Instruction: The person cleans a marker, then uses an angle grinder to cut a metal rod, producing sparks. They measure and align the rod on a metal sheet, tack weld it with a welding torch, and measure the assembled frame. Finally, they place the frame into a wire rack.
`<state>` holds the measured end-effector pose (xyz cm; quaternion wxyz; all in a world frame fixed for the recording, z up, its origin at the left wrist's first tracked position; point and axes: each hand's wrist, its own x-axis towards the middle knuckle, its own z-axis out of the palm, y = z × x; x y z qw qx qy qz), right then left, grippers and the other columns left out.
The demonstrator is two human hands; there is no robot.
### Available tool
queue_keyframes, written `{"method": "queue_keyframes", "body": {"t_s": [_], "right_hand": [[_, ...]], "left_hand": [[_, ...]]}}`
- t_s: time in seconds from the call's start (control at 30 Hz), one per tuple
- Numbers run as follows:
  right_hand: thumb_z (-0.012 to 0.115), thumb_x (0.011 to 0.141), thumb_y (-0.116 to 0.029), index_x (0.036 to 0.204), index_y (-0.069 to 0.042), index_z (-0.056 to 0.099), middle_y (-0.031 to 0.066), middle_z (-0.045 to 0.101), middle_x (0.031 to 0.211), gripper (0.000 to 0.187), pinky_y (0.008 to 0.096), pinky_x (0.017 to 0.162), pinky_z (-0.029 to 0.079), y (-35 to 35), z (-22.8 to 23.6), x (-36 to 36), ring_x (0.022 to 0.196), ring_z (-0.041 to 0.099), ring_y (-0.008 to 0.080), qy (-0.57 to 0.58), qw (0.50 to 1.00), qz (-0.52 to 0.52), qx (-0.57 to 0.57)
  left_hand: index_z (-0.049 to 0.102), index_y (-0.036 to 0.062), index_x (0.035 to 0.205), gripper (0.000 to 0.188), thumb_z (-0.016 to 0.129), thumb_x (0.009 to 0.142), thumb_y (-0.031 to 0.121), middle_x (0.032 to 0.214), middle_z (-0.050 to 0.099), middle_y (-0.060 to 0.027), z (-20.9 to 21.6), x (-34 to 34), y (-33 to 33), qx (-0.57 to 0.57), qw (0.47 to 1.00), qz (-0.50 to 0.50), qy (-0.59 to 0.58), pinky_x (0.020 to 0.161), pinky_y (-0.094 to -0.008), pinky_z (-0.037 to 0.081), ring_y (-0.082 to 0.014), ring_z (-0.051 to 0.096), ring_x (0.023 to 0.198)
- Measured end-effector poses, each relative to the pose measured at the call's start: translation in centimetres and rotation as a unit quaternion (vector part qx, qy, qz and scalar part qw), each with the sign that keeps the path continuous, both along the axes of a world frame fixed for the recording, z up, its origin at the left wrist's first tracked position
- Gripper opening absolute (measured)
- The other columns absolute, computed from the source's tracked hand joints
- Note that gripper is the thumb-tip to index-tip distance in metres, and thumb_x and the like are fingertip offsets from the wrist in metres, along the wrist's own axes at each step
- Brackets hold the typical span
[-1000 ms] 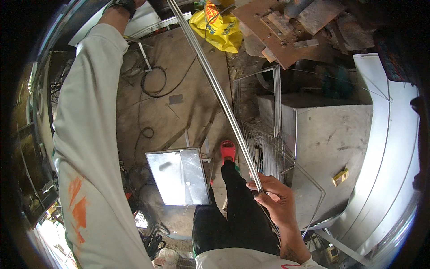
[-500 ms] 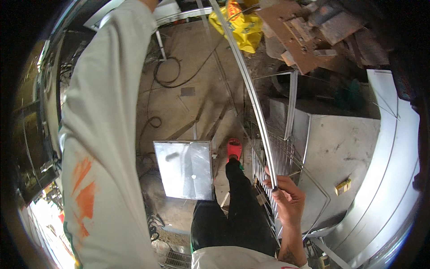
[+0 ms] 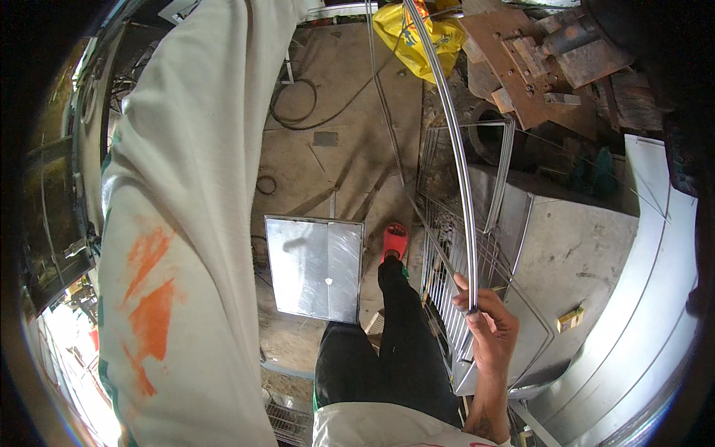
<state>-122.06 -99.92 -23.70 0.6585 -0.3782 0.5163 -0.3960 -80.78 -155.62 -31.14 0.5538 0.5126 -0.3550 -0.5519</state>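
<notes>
My right hand [image 3: 491,324] pinches the near end of a bundle of long, thin metal rods [image 3: 459,149], with thumb and fingers closed round it. From there the rods run up and slightly left, past the upper edge of the view. My left arm, in a pale sleeve [image 3: 194,186] with orange smears, reaches far forward; its hand lies outside the picture. Just left of my right hand is a metal wire rack [image 3: 445,272]. A square metal plate on a stand [image 3: 316,268] is in front of my legs.
A yellow plastic bag [image 3: 421,45] and rusty steel pieces [image 3: 532,74] lie at the far right. A large grey metal box [image 3: 581,261] carries a small yellow box [image 3: 570,320]. Black cable [image 3: 294,123] coils on the floor. My foot wears a red sandal [image 3: 395,238].
The rods and my right hand have shifted slightly right in the view, and the hand sits a little lower. The left sleeve has also moved right. My right hand keeps its grip.
</notes>
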Motion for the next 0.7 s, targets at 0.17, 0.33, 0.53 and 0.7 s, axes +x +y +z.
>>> {"method": "queue_keyframes", "body": {"t_s": [0.17, 0.33, 0.53, 0.7], "right_hand": [[0.073, 0.099, -0.014, 0.114, 0.001, 0.076, 0.0169, 0.074, 0.118, 0.022, 0.0442, 0.103, 0.056, 0.1, 0.4, -0.1, 0.126, 0.067, 0.032, 0.014, 0.999, 0.03, 0.006], [0.074, 0.099, -0.017, 0.114, 0.001, 0.076, 0.0177, 0.073, 0.119, 0.024, 0.0433, 0.103, 0.056, 0.1, 0.6, 0.0, 0.125, 0.067, 0.0311, 0.025, 0.999, 0.026, 0.022], [0.074, 0.099, -0.017, 0.114, 0.002, 0.076, 0.0195, 0.073, 0.122, 0.025, 0.0421, 0.099, 0.058, 0.1, 0.5, 0.0, 0.117, 0.071, 0.0285, 0.029, 0.999, 0.026, 0.016], [0.072, 0.1, -0.017, 0.117, 0.002, 0.074, 0.0204, 0.073, 0.123, 0.026, 0.0413, 0.096, 0.061, 0.1, 0.4, -0.3, 0.11, 0.074, 0.0252, 0.053, 0.998, 0.034, -0.008]], "left_hand": [[0.072, 0.0046, 0.103, 0.014, 0.059, 0.106, 0.011, 0.098, 0.074, -0.0066, 0.6, 2.1, 0.6, 0.001, 1.0, -0.019, 0.021, 0.077, -0.0317, 0.063, -0.0199, 0.071, 0.088], [0.071, 0.004, 0.105, 0.015, 0.06, 0.106, 0.013, 0.098, 0.074, -0.0071, 1.4, 0.9, 1.7, -0.016, 0.999, -0.021, 0.018, 0.077, -0.0325, 0.062, -0.0203, 0.071, 0.089], [0.07, 0.0033, 0.107, 0.016, 0.06, 0.105, 0.016, 0.099, 0.074, -0.0078, 1.6, 0.7, 2.5, -0.032, 0.999, -0.018, 0.004, 0.077, -0.0336, 0.061, -0.0207, 0.071, 0.09], [0.069, 0.0028, 0.109, 0.018, 0.061, 0.105, 0.019, 0.1, 0.074, -0.0083, 1.9, -0.1, 2.7, -0.049, 0.999, -0.015, -0.019, 0.077, -0.0344, 0.061, -0.021, 0.071, 0.09]]}}
